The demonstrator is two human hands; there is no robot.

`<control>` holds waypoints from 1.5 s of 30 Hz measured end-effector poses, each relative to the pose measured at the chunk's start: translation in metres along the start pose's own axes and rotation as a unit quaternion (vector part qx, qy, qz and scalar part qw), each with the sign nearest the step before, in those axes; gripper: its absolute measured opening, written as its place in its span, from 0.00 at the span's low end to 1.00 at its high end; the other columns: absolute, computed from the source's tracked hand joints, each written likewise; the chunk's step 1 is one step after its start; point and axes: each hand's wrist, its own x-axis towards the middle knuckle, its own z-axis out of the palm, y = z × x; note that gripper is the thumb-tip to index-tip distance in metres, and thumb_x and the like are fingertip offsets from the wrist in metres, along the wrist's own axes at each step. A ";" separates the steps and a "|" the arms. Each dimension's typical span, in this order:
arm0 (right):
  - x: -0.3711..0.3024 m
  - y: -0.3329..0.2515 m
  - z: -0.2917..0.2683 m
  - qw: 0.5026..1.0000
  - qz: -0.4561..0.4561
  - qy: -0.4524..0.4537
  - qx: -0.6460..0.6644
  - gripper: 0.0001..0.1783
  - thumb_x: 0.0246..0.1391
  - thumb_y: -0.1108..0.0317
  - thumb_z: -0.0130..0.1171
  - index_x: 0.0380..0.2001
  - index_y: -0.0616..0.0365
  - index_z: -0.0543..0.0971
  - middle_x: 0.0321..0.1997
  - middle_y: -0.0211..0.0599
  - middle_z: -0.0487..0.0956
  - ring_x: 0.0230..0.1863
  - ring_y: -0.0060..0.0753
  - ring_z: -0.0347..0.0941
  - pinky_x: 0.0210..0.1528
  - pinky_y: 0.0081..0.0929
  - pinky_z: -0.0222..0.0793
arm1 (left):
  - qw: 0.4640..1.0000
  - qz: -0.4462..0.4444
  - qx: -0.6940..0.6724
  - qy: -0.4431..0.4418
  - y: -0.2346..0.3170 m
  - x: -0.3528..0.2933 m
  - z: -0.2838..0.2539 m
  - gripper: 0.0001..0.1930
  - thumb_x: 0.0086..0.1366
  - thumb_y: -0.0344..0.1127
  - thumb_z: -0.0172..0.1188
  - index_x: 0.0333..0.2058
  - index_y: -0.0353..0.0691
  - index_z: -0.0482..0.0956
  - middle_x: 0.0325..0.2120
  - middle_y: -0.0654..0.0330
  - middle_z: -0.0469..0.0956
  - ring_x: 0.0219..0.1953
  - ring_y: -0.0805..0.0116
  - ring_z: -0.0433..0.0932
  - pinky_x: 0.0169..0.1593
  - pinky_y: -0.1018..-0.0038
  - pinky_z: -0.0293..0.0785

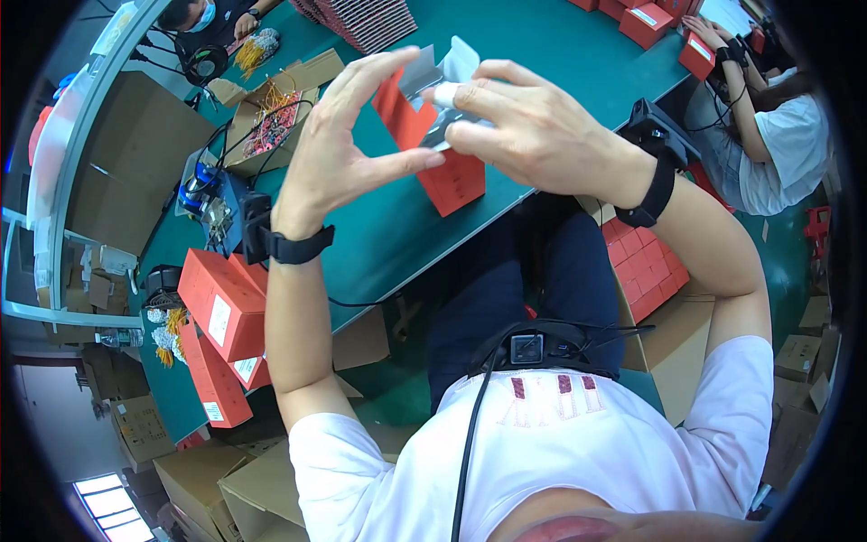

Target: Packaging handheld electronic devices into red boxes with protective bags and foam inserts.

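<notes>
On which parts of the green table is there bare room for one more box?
Bare green tabletop shows between the right hand and the red boxes at upper right. A smaller patch lies between the left wristband and the open red box. The left end is crowded with long red boxes and an open cardboard carton.

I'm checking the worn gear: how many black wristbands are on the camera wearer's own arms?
2: the left wristband, just below the left hand, and the right wristband, below the right hand. Both wrists show, so none seems hidden.
</notes>
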 end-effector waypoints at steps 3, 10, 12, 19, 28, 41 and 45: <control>0.003 -0.004 -0.001 1.000 -0.012 0.009 0.002 0.07 0.50 0.70 0.62 0.34 0.57 0.77 0.55 0.43 0.78 0.54 0.36 0.77 0.60 0.38 0.71 | 0.995 0.033 0.077 -0.055 0.001 0.009 -0.012 0.41 0.45 0.55 0.79 0.57 0.43 0.77 0.53 0.54 0.74 0.54 0.54 0.77 0.58 0.62 0.74; 0.013 -0.003 0.000 0.998 -0.056 -0.037 -0.002 0.08 0.51 0.69 0.60 0.35 0.60 0.75 0.49 0.43 0.80 0.54 0.41 0.78 0.67 0.43 0.68 | 0.984 -0.037 0.094 -0.145 -0.003 0.019 -0.030 0.44 0.43 0.62 0.77 0.55 0.40 0.77 0.48 0.54 0.78 0.52 0.53 0.77 0.55 0.60 0.74; 0.012 -0.003 -0.002 0.997 -0.061 -0.036 -0.021 0.07 0.53 0.70 0.60 0.34 0.59 0.75 0.46 0.42 0.81 0.53 0.40 0.79 0.68 0.44 0.66 | 0.979 -0.061 0.099 -0.169 -0.008 0.022 -0.031 0.45 0.43 0.65 0.76 0.54 0.40 0.77 0.47 0.53 0.79 0.51 0.53 0.78 0.55 0.60 0.74; 0.009 0.009 -0.007 0.995 0.046 -0.085 0.013 0.11 0.58 0.72 0.60 0.43 0.61 0.74 0.37 0.40 0.81 0.45 0.39 0.79 0.67 0.48 0.63 | 0.965 -0.159 -0.193 -0.074 -0.032 -0.003 0.015 0.19 0.69 0.37 0.63 0.56 0.39 0.77 0.50 0.58 0.80 0.47 0.74 0.78 0.48 0.76 0.76; 0.007 -0.009 0.054 0.856 0.409 0.219 0.228 0.34 0.60 0.62 0.65 0.68 0.53 0.67 0.59 0.51 0.76 0.59 0.52 0.74 0.59 0.36 0.73 | 0.983 -0.118 -0.065 0.121 0.003 -0.022 0.049 0.22 0.65 0.34 0.66 0.55 0.33 0.75 0.54 0.48 0.76 0.51 0.59 0.80 0.53 0.67 0.77; 0.018 -0.020 0.044 0.904 0.339 0.132 0.225 0.17 0.62 0.64 0.61 0.51 0.59 0.83 0.46 0.46 0.85 0.41 0.39 0.84 0.44 0.27 0.81 | 0.968 -0.115 0.108 0.193 0.025 -0.044 0.065 0.49 0.44 0.48 0.81 0.60 0.28 0.67 0.56 0.43 0.69 0.55 0.48 0.75 0.55 0.61 0.76; 0.019 -0.017 0.044 0.887 0.348 0.145 0.267 0.15 0.61 0.67 0.60 0.49 0.58 0.84 0.44 0.45 0.85 0.41 0.35 0.84 0.43 0.25 0.80 | 0.967 -0.134 0.087 0.198 0.027 -0.043 0.068 0.53 0.43 0.48 0.81 0.62 0.26 0.65 0.55 0.43 0.71 0.56 0.49 0.75 0.56 0.61 0.76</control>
